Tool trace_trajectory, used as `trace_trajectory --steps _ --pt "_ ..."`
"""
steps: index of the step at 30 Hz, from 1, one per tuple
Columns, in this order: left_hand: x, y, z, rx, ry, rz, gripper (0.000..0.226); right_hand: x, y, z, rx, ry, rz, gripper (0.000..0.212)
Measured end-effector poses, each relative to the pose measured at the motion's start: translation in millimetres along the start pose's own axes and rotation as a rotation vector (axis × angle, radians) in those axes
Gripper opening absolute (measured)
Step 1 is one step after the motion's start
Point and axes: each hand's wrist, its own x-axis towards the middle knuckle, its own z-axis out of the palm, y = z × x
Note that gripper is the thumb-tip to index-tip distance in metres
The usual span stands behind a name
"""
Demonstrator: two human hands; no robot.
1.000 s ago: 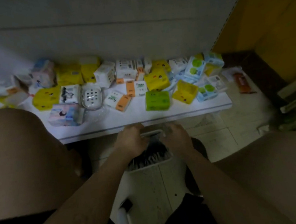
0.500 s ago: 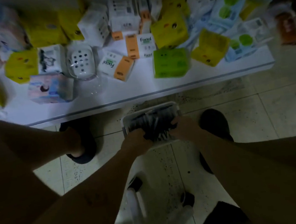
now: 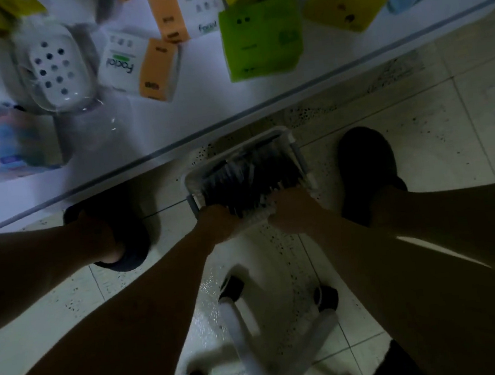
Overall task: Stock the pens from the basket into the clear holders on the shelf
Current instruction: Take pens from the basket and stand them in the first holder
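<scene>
Basket (image 3: 237, 142), one, gripped by left hand (image 3: 218, 223), right hand (image 3: 292, 213).

Both arms reaching down, grips side by side.
Your bare forearms stretch forward and downward, converging; your left grip (image 3: 218, 224) and right grip (image 3: 291, 213) sit close together, knuckles up, fingers curled under and hidden from you.

1. Packs (image 3: 258, 36) and a dish (image 3: 56, 70) lie on the shelf (image 3: 200, 100).
2. Basket (image 3: 299, 157), with pens (image 3: 248, 178) in it, sits before the shelf edge, between two shoes (image 3: 366, 168).
3. Left hand (image 3: 218, 224) and right hand (image 3: 291, 213) hold its near rim, side by side.
4. Stool (image 3: 245, 325) stands behind the hands, between the forearms.
</scene>
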Motion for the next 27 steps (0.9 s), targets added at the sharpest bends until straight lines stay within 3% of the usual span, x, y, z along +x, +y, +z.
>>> trace_trajectory --steps 4,6,9,15,16,19,20,23,27 --pt "3.2 7.2 -3.0 -0.166 -0.085 -0.021 0.051 -2.2 2.6 4.2 -0.029 -0.001 0.025 0.037" --pt "1.2 10.0 0.6 -0.235 -0.127 -0.043 0.041 -1.7 5.3 7.6 -0.015 0.033 0.052 0.033" --pt "6.3 12.9 8.9 -0.267 -0.09 -0.037 0.054 -3.7 7.6 9.1 0.023 0.101 0.085 0.03" --pt "6.8 18.1 -0.3 -0.485 0.014 -0.125 0.018 -8.8 9.6 4.8 0.147 0.349 0.092 0.019" --pt "5.5 18.3 0.4 -0.499 0.016 -0.156 0.023 -12.3 8.5 0.7 0.168 0.383 0.103 0.019" --pt "2.4 16.2 7.8 -0.552 -0.011 -0.159 0.071 -23.4 8.8 -14.3 0.247 0.492 0.178 0.016" --pt "0.6 16.9 9.1 -0.583 -0.027 -0.146 0.072 -26.2 9.6 -17.8 0.296 0.518 0.188 0.014" --pt "1.1 17.7 11.1 -0.634 -0.049 -0.167 0.051 -28.1 14.3 -23.0 0.52 0.555 0.22 0.016" --pt "2.2 24.3 7.6 -0.664 -0.054 -0.181 0.032 -28.2 14.8 -23.5 0.771 0.457 0.178 0.03"
